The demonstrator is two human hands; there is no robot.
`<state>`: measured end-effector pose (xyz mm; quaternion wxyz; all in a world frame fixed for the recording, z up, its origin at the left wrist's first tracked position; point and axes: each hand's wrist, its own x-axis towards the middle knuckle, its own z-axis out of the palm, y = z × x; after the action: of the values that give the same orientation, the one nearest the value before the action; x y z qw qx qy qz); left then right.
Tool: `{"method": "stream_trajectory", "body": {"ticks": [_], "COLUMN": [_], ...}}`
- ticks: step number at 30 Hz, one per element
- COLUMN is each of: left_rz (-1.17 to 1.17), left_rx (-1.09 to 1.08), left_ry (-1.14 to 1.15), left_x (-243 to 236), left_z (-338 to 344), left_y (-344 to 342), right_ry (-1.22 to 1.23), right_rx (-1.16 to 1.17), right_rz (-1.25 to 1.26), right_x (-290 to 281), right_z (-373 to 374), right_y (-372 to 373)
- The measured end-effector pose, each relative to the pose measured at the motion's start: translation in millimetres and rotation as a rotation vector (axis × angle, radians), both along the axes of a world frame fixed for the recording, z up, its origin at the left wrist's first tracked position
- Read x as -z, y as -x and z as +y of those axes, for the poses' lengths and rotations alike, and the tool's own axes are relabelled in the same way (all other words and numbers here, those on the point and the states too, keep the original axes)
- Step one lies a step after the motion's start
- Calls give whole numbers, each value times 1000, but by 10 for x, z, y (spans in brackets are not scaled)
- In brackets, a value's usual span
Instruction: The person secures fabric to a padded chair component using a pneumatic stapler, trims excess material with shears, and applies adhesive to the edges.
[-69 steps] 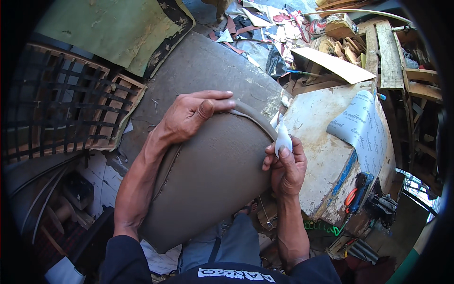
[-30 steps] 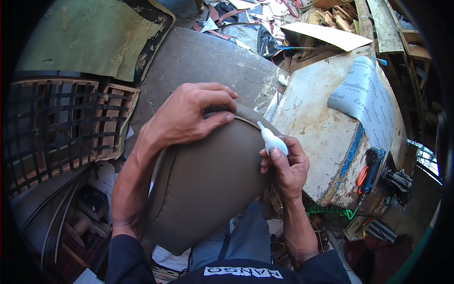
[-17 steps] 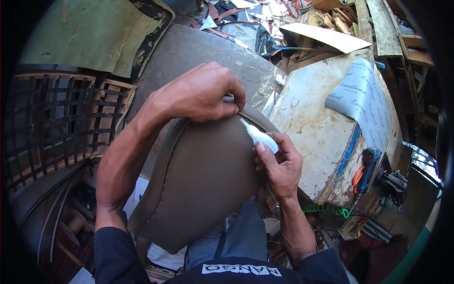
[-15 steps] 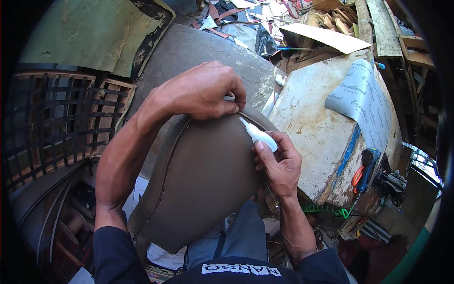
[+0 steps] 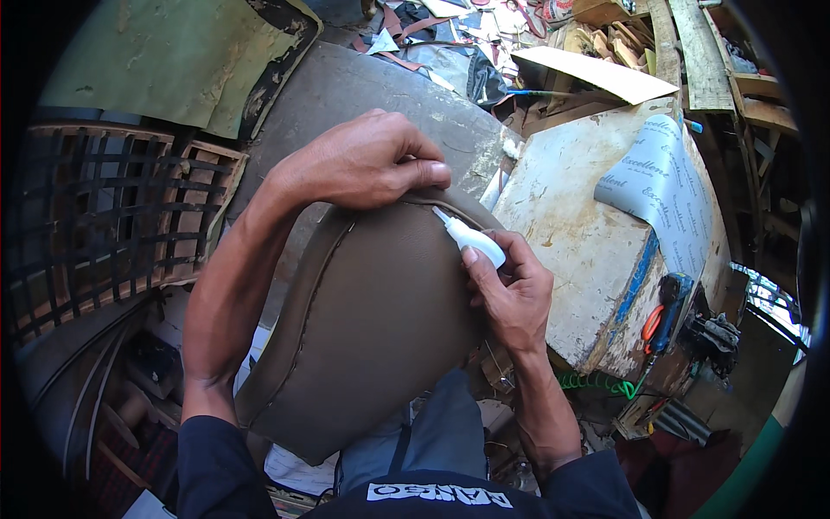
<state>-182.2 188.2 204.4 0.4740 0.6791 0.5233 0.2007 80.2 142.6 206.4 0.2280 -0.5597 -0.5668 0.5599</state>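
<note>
A brown upholstered cushion (image 5: 380, 320) stands tilted over my lap, with a seam and piping curving along its edges. My right hand (image 5: 514, 303) grips a small white squeeze bottle (image 5: 477, 245) at the cushion's upper right. The bottle's narrow nozzle points up and left, close to the piping (image 5: 424, 204) on the top edge. Over that top edge bends my left hand (image 5: 380, 164), its thumb pressed to curled fingers. Whatever lies in that pinch is too hidden to name.
Behind the cushion lies a grey board (image 5: 372, 95). A worn pale tabletop (image 5: 562, 233) at the right bears a printed silver sheet (image 5: 661, 186). A blue-and-black tool (image 5: 670, 307) hangs by its edge. A webbed wooden frame (image 5: 86, 225) stands left; scraps (image 5: 450, 52) litter the back.
My left hand has lifted slightly off the top edge, its thumb now showing against the fingers, uncovering more piping. The bottle's nozzle has shifted slightly up and left.
</note>
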Motion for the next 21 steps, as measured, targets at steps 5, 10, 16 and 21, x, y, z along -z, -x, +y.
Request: {"method": "stream_trajectory", "body": {"ticks": [5, 10, 16, 21], "left_rz": [-48, -135, -194, -181], "left_rx": [-78, -116, -132, -153], "left_ry": [58, 45, 41, 53], "left_x": [9, 99, 133, 94], "left_z": [-58, -117, -175, -216], "left_y": [31, 40, 30, 35], "right_ry": [25, -7, 54, 73], "right_rx": [-10, 26, 106, 136], "right_rz": [-38, -1, 1, 3], "right_x": [-21, 20, 24, 8], "right_z": [18, -1, -28, -63], "right_y": [45, 37, -78, -153]}}
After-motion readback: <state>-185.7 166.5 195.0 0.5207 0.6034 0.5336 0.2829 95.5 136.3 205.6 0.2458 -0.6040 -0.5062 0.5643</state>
